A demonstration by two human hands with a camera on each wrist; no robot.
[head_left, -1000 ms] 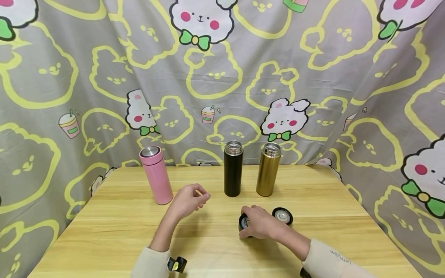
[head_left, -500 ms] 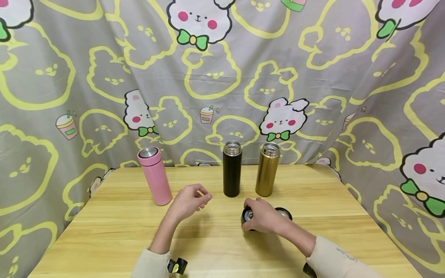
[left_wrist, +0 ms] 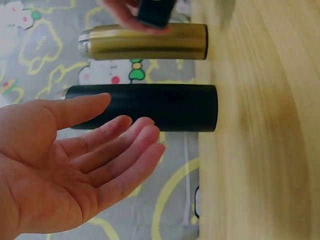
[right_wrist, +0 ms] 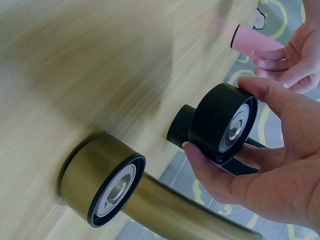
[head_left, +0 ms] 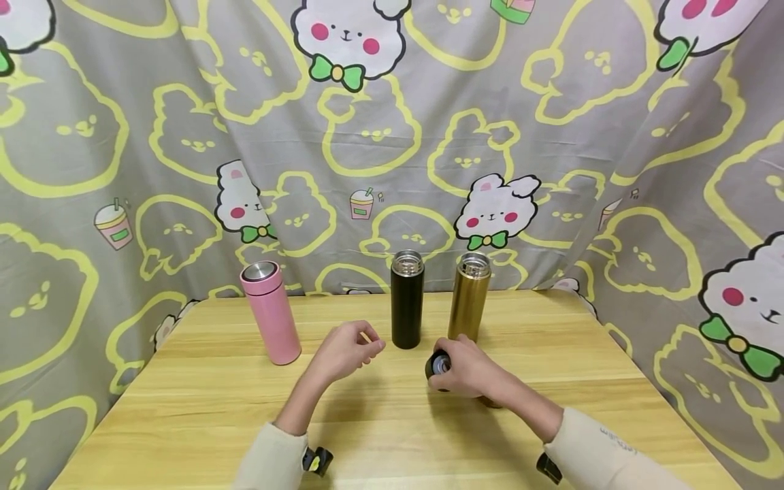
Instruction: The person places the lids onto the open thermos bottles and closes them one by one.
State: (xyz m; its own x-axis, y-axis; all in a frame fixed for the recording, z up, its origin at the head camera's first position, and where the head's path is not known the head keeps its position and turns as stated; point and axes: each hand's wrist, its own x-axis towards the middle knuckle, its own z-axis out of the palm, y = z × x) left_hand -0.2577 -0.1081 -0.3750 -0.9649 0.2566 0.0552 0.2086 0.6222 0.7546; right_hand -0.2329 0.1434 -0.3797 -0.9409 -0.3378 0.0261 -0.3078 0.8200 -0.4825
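My right hand pinches a black bottle cap between thumb and fingers, its inner side turned up, held above the table. Below it in the right wrist view a gold bottle cap rests on the table, inner side showing; in the head view my forearm mostly hides it. Uncapped, a black thermos bottle and a gold thermos bottle stand upright behind my hands. My left hand hovers in front of the black bottle with relaxed fingers and holds nothing.
A pink thermos bottle with its lid on stands to the left, beyond my left hand. The wooden table ends at a grey patterned curtain behind the bottles.
My right hand has lifted the black cap and carried it away from me, toward the bottles. The left hand has shifted slightly to the right.
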